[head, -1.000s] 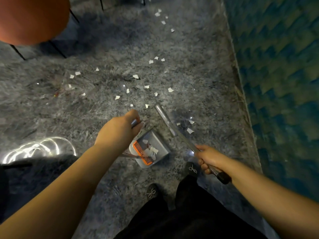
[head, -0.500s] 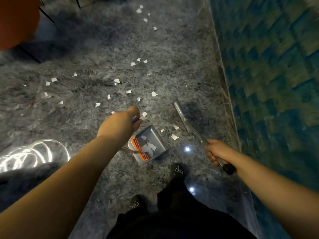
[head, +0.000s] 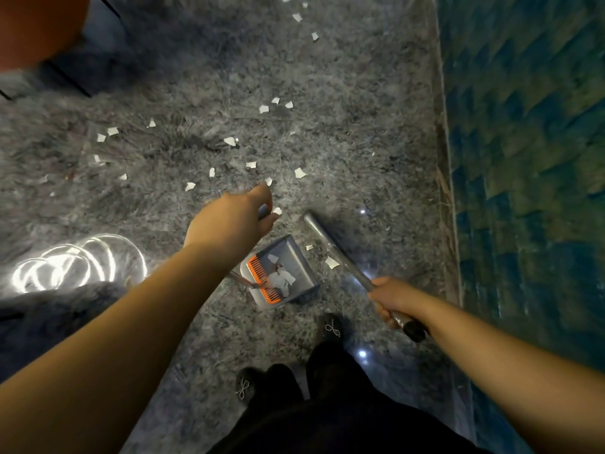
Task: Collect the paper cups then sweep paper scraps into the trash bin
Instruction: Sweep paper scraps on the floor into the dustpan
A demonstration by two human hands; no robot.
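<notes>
Both hands are full: left hand (head: 234, 221) grips the dustpan (head: 278, 273) handle, right hand (head: 394, 298) the broom (head: 334, 249). Some scraps (head: 281, 278) lie collected; many scraps toward twelve o'clock remain on the floor (head: 343, 126).

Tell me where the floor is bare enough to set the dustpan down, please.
Bare floor lies between the paper scraps and the blue wall, and at the near left of the dustpan, towards the shoes. Far left of the dustpan, scraps are scattered thickly.
</notes>
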